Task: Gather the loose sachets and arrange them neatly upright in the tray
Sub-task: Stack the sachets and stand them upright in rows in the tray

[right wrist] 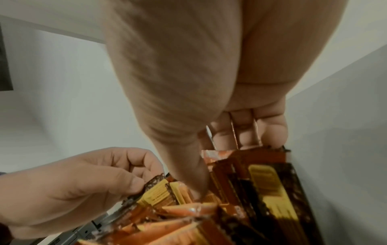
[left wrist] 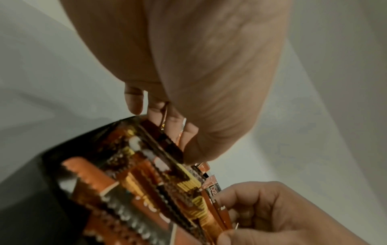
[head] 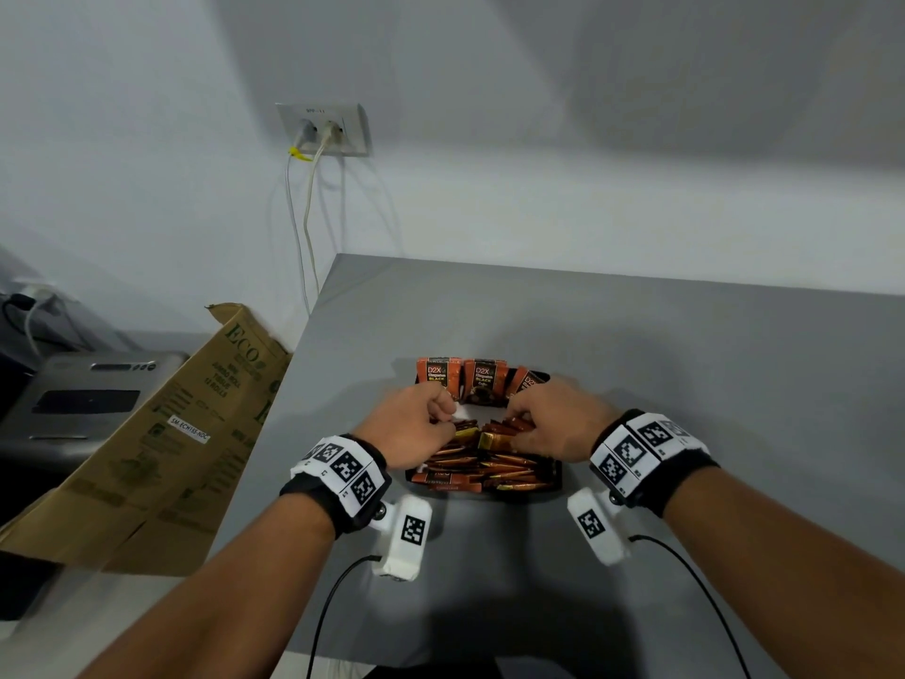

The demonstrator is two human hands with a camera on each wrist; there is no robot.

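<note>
A black tray sits on the grey table, full of orange-and-black sachets. Three sachets stand upright along its far wall, and several more are packed on edge at the near side. Both hands are down in the middle of the tray. My left hand has its fingers curled, pinching the edge of a sachet. My right hand grips a bunch of sachets, its thumb pressed on top of them. In the left wrist view, thin sachet edges show between my curled left fingers.
A flattened cardboard box leans against the table's left edge, next to a grey machine. A wall socket with hanging cables is behind the table's far left corner. Bare grey tabletop lies right of the tray.
</note>
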